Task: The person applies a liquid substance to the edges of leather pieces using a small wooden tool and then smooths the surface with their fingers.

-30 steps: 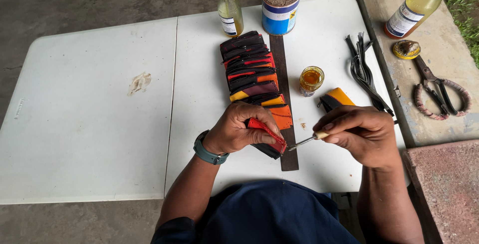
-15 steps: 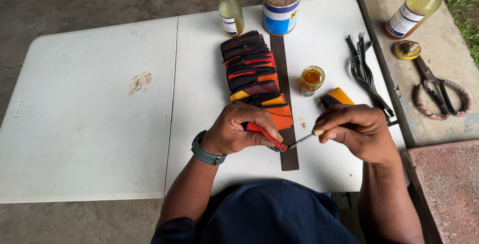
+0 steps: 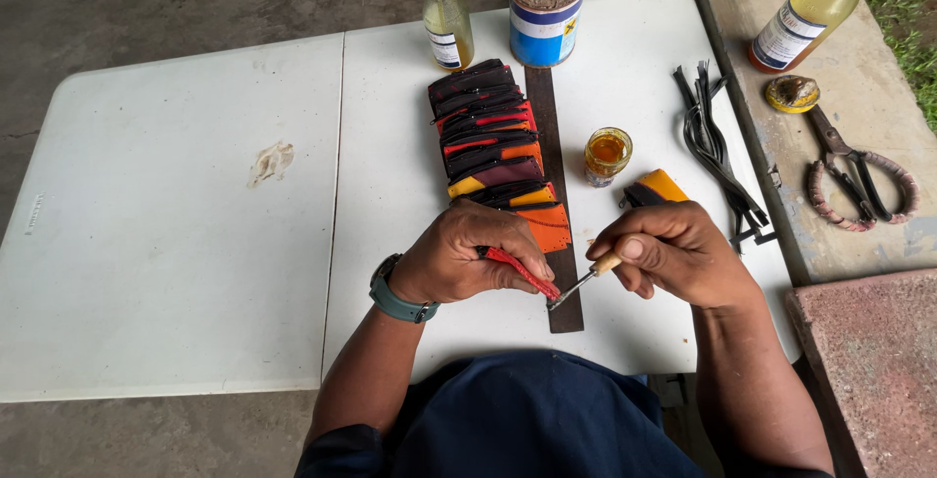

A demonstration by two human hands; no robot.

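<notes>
Low centre of frame is where I see both hands working. Left hand (image 3: 459,265) is closed around a red leather piece (image 3: 522,272); I only see a thin red edge sticking out from under the fingers. Its long axis runs diagonally, upper left to lower right, with the free tip pointing down-right toward the tool.

Right hand (image 3: 673,251) is curled in a pinch on a small hand tool (image 3: 584,279) with a pale wooden handle and a thin metal shaft. Tool axis runs from upper right down to lower left, tip pointing at the red piece's end. Tip and red edge meet, or nearly so; I can't tell if they actually touch. The contact spot sits over the long dark strip (image 3: 558,195), which runs near vertical up the white folding table (image 3: 195,244) from lower centre toward the top.

Just left of that strip, overlapping it, I see a row of stacked leather pouches (image 3: 493,141) in black, red, orange and yellow, fanned upward. A small open glass jar (image 3: 607,154) of amber liquid sits right of the strip. Another yellow-and-dark piece (image 3: 656,188) is just above the right hand.

Top centre: blue-and-white tin can (image 3: 547,9) and small glass bottle (image 3: 447,17). Black straps (image 3: 717,151) at right edge of table. On the ledge at right: scissors (image 3: 859,180) and a larger bottle (image 3: 810,11).
</notes>
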